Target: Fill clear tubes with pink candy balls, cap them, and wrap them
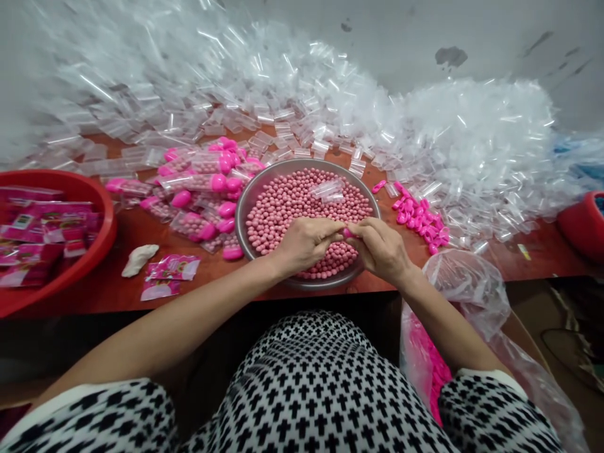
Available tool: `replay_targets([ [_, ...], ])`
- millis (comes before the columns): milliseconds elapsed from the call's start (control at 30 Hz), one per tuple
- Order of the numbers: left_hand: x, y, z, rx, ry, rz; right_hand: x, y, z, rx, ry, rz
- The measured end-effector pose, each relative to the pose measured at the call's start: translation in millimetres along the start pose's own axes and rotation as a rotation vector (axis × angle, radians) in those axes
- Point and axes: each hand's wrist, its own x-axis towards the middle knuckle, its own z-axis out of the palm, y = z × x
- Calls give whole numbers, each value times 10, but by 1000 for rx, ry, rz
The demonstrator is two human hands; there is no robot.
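At far left, a round red plastic basin (109, 233) holds glossy pink printed packets (51, 226); a crumpled white lump (139, 260) lies near it. Next come clear pink-capped tubes filled with pink balls (193, 182), heaped beside a round grey metal bowl (240, 217) of matte pink balls (278, 207). Over the bowl's near side, the left hand (306, 243) pinches thumb and forefinger at a small bright-pink piece (348, 233); the right hand (383, 248) grips it opposite with bent fingers. Whether they also hide a tube, I cannot tell. The step seems to be working this piece between both fingertips; the next move calls for a firm, steady pinch. Further right lie loose bright-pink plastic caps (419, 217).
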Motion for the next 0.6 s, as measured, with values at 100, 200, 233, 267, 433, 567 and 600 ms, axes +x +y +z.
replay_targets([
  [100, -7, -23, 39, 50, 3, -25, 6, 42, 52, 16, 39, 0],
  [200, 8, -34, 43, -28, 5, -124, 32, 98, 104, 173, 65, 49],
  [233, 20, -32, 35, -108, 8, -178, 39, 112, 105, 235, 77, 84],
  [267, 35, -27, 24, -213, 12, -245, 41, 124, 94, 298, 93, 135],
  [433, 133, 4, -40, -716, 129, -595, -93, 173, -20, 831, 155, 573],
  [567, 164, 23, -49, -778, 171, -686, -255, 215, 5, 1127, 179, 864],
  [600, 161, 31, -44, -761, 154, -676, -267, 221, 18, 1171, 213, 906],
])
